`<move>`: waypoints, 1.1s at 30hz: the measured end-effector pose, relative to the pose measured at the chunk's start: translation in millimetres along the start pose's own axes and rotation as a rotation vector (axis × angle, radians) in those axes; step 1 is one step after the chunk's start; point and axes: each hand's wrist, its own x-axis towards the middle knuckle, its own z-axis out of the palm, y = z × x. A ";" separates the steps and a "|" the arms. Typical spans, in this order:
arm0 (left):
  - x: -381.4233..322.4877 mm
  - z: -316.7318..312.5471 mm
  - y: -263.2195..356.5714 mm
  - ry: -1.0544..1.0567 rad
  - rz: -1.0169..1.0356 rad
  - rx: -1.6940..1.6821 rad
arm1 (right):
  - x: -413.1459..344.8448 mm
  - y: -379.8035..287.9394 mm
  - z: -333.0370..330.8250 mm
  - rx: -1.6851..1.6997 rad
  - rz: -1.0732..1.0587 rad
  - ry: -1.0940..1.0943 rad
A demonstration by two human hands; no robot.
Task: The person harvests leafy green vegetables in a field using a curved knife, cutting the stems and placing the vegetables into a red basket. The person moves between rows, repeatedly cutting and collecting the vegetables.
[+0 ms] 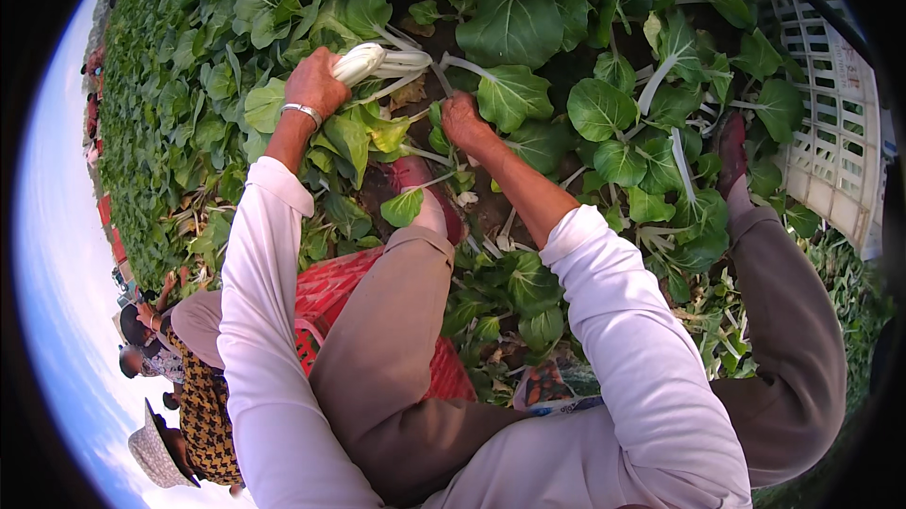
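Observation:
My left hand (316,86), with a metal band at the wrist, grips a head of bok choy (359,64) by its white stalks. Its cut-looking pale base points right, and yellowing leaves (357,130) hang below the hand. More white stalks (403,62) lie against the head. To the right, my right hand (463,120) is closed in a fist low among the plants. A narrow grey knife blade (442,79) seems to stick up from it toward the stalks; the handle is hidden in the fist. A broad green leaf (515,97) stands beside that hand.
Dense leafy plants (212,49) spread ahead and left. Loose bok choy (665,148) lies at right, near a white plastic crate (828,134). A red plastic crate (333,282) is beneath my leg. Several people work at left, one in a brimmed hat (157,447).

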 end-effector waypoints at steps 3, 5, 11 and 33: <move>3.4 -2.7 4.7 0.012 -0.047 0.020 | 23.7 7.6 9.1 -0.139 -0.199 -0.106; 5.7 -4.8 6.6 0.009 -0.057 0.030 | 26.3 10.5 13.8 0.058 -0.161 -0.098; -1.3 -7.4 -5.2 -0.028 -0.042 -0.009 | -38.1 -10.7 -1.0 0.766 0.607 -0.013; -9.7 -13.1 -61.7 0.007 -0.195 -0.577 | 87.7 -62.2 -28.4 2.180 1.282 0.139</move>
